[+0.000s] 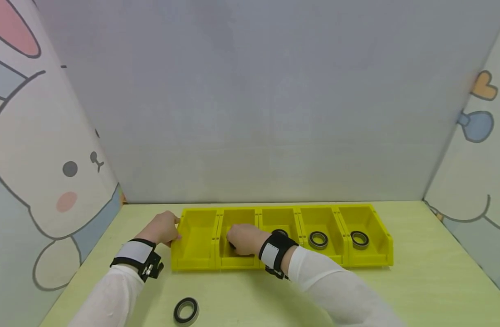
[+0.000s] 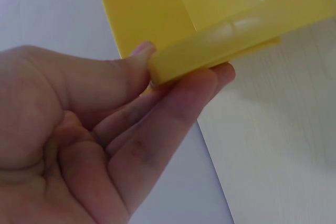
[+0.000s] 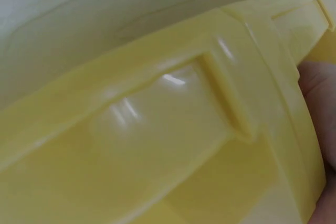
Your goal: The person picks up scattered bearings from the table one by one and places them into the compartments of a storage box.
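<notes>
A row of joined yellow bins stands on the table. My left hand [image 1: 162, 228] pinches the outer side of the leftmost bin [image 1: 197, 238]; in the left wrist view the thumb [image 2: 123, 74] lies against the bin's edge and the fingers curl beneath it. My right hand [image 1: 247, 239] reaches down into the second bin [image 1: 237, 262] with its fingers curled. A dark bit of a bearing [image 1: 232, 245] shows at its fingertips, the rest hidden by the hand. In the right wrist view the hand [image 3: 320, 108] is mostly behind a yellow bin wall [image 3: 283, 103].
A loose bearing [image 1: 186, 311] lies on the table [image 1: 233, 304] in front of the bins. Single bearings sit in the third bin [image 1: 278, 215], mostly behind the right wrist, and in the two rightmost bins, one bearing [image 1: 318, 240] and another bearing [image 1: 359, 240]. Walls surround the table.
</notes>
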